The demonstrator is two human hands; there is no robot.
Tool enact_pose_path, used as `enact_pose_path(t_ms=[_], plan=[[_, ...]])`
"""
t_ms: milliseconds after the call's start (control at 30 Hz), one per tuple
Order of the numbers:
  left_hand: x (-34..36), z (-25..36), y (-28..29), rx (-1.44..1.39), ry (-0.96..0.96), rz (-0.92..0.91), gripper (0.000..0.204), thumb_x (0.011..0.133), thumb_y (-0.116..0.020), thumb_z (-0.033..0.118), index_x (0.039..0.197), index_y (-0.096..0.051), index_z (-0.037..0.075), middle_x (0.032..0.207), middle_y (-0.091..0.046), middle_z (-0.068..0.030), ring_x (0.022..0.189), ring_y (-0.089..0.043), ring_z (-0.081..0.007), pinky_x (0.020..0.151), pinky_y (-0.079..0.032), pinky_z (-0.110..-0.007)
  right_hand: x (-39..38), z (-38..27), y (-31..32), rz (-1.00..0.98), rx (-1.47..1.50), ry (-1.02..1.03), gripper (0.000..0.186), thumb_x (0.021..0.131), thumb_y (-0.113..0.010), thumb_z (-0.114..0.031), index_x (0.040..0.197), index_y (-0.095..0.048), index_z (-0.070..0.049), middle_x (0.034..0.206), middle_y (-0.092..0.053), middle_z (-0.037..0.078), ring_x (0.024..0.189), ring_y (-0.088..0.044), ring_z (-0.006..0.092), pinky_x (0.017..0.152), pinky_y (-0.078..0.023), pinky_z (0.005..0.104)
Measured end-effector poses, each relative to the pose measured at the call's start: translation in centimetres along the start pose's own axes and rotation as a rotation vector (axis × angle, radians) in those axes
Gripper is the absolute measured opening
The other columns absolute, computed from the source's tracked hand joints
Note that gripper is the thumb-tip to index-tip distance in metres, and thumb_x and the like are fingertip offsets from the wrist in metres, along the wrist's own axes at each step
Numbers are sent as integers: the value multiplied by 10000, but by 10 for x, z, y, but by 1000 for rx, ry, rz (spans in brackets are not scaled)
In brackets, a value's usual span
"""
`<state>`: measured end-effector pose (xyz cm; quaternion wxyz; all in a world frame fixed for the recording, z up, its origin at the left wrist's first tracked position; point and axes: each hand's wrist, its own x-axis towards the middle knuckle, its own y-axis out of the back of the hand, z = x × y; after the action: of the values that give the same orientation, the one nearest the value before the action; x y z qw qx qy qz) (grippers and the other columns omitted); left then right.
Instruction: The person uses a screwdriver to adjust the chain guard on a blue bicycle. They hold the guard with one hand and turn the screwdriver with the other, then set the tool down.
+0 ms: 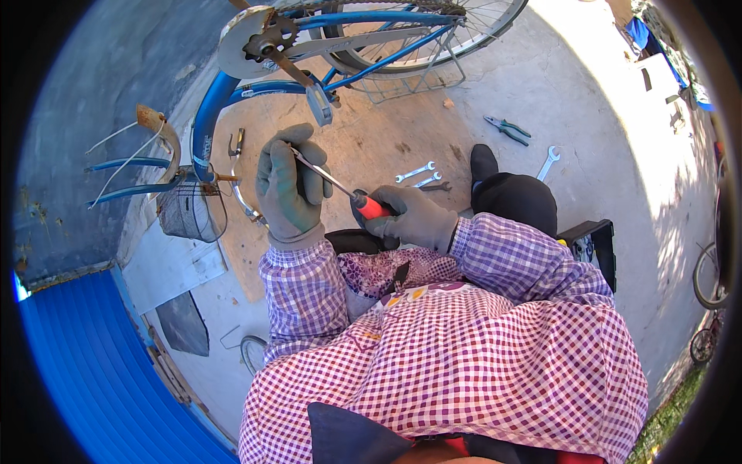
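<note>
My right hand (413,216), in a grey work glove, is closed round the red and black handle of a screwdriver (372,207). Its metal shaft slants up and left to my left hand (291,185), also gloved. The fingers of that hand are curled in beside the tip; what they hold, if anything, is hidden. Just beyond my hands, a blue bicycle (371,17) lies upside down or tipped over, with a rusty crank and a grey pedal (318,104) nearest my left fingers.
Spanners (416,172) lie on the brown board (371,127). To the right are pliers (508,130), another spanner (549,162) and a black toolbox (593,246). A wire basket (189,210) and curved handlebar (238,178) sit at left, by a grey wall (85,100).
</note>
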<state>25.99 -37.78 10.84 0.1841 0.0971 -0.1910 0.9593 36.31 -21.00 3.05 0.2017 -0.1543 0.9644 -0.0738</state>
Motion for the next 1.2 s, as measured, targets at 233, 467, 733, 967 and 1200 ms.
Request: enact_pose_path(t_ms=[233,467,733,967,1200], plan=[[-64,-8,14,6,101,160,356,1120,-508,281,1238,-668,-15,906,-729,-73,517,-507,-44,478,-498,-225,-23,32,-23,-14,-137,-31,540,888,-824,-245,1308,-600,9,1040,-688,125,823,-676,170,660,-579,315],[-87,-19,25,-33,96,288,372,1117,-515,294,1261,-654,-20,920,-737,-76,542,-547,-67,502,-523,-243,-32,37,-24,120,-155,-79,509,847,-858,-230,1221,-625,25,997,-699,113,803,-680,155,618,-584,303],[-89,-19,44,-37,56,328,378,1107,-543,303,1260,-659,-22,938,-746,-93,560,-583,-86,524,-538,-257,-17,40,-34,183,-245,41,506,803,-889,-262,1153,-645,10,928,-690,94,745,-662,136,606,-559,285],[-87,12,52,116,80,287,382,1111,-535,312,1254,-664,-18,939,-734,-81,557,-547,-90,519,-511,-268,-13,29,-63,95,-189,-10,471,850,-858,-295,1143,-643,3,908,-679,95,665,-634,145,581,-534,305],[-88,11,48,20,21,269,345,1082,-601,300,1210,-695,-6,920,-731,-73,556,-569,-70,513,-501,-225,-17,30,-65,105,-274,98,414,928,-788,-276,1166,-614,15,917,-642,71,733,-620,121,583,-553,276]])
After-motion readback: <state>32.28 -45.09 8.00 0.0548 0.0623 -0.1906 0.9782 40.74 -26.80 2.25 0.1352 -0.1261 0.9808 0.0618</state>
